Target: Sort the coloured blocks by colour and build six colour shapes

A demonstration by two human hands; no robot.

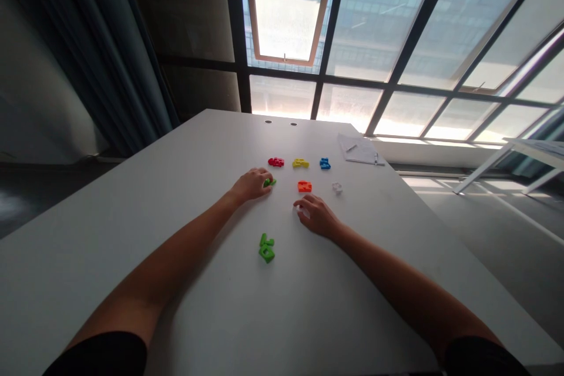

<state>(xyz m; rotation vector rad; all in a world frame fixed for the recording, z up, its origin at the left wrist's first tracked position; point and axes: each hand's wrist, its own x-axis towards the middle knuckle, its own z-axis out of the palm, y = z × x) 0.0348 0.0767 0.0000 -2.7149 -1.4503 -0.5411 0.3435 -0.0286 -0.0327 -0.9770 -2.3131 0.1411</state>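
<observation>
Nearest on the worktop (220, 317), the near green pieces (267, 254) lie nearer than the orange piece (304, 186) and to its left, apart from the rows. The right hand (318, 216) rests just on the near side of the orange piece; its fingers are curled narrow over something pale, and whether they grip it cannot be told. The left hand (251, 184) is to the left of the orange piece, thumb and fingers closed around the small green piece (269, 182), which is partly hidden. The white piece (337, 188) lies to the right of the orange piece. Beyond it, the red piece (276, 162) is to the left, the yellow piece (301, 163) almost directly behind and the blue piece (325, 163) to the right. Finding on progress: the coloured pieces appear sorted into two loose rows, with the near green pieces outside them; whether any work remains cannot be established. Farther off, the papers (362, 151) and pens sit beyond the orange piece to its right. No obstruction is noted between the hands and the pieces.
</observation>
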